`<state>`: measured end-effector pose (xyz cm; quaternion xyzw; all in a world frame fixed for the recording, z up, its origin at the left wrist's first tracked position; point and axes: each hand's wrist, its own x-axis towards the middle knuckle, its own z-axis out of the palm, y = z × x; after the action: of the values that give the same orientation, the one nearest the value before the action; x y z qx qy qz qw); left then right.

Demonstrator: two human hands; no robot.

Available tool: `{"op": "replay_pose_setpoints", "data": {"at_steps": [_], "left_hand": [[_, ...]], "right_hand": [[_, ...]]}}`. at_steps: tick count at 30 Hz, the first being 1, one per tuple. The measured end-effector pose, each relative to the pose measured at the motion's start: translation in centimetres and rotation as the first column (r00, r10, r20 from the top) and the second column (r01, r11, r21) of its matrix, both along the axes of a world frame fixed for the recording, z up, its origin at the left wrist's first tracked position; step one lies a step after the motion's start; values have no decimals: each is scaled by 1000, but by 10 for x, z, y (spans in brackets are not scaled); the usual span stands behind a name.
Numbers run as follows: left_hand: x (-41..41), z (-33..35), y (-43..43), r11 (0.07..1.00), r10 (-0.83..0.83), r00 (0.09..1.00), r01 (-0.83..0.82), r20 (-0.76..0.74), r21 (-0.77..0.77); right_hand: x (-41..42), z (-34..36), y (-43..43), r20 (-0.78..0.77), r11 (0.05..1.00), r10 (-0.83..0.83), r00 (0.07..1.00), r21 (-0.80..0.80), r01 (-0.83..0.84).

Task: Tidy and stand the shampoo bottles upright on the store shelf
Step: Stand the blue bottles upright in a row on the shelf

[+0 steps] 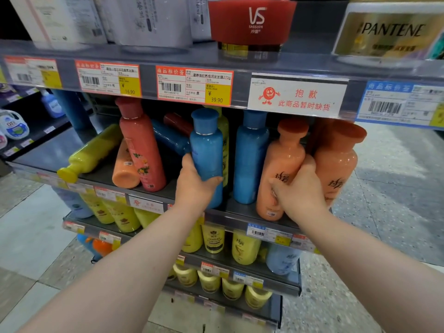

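My left hand [195,182] grips a blue shampoo bottle [207,145] standing upright at the shelf's front edge. My right hand [298,188] holds a peach-orange bottle [280,164], upright, pressed between it and a darker orange bottle [336,159]. A second blue bottle [249,159] stands between my hands. On the left, a yellow bottle [89,152] lies on its side with its cap over the edge. A red bottle [141,145] leans, and a small orange bottle [125,169] rests cap-down behind it. Another blue bottle [168,138] lies tilted at the back.
The grey shelf [168,195] carries price tags along its front rail. Above, the upper shelf [240,66] holds a red jar [251,22] and a gold Pantene tub [389,32]. Lower shelves hold several yellow bottles [245,246]. Speckled floor lies to the right.
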<state>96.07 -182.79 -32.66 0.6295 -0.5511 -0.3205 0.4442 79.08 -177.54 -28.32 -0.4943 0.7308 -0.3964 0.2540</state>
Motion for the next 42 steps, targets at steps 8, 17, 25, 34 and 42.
{"op": "replay_pose_setpoints", "data": {"at_steps": [8, 17, 25, 34, 42], "left_hand": [[35, -2, -18, 995, 96, 995, -95, 21, -34], [25, 5, -1, 961, 271, 958, -265, 89, -74], [-37, 30, 10, 976, -23, 981, 64, 194, -207], [-68, 32, -24, 992, -127, 973, 124, -194, -31], [-38, 36, -17, 997, -48, 995, 43, -91, -63]], "right_hand": [[0, -1, -1, 20, 1000, -4, 1000, 0, 4], [2, 1, 0, 6, 1000, -9, 1000, 23, 9], [2, 2, -1, 24, 1000, -8, 1000, 16, 8], [0, -4, -5, 40, 1000, -3, 999, -25, 4], [4, -6, -13, 40, 999, -19, 999, -43, 21]]}}
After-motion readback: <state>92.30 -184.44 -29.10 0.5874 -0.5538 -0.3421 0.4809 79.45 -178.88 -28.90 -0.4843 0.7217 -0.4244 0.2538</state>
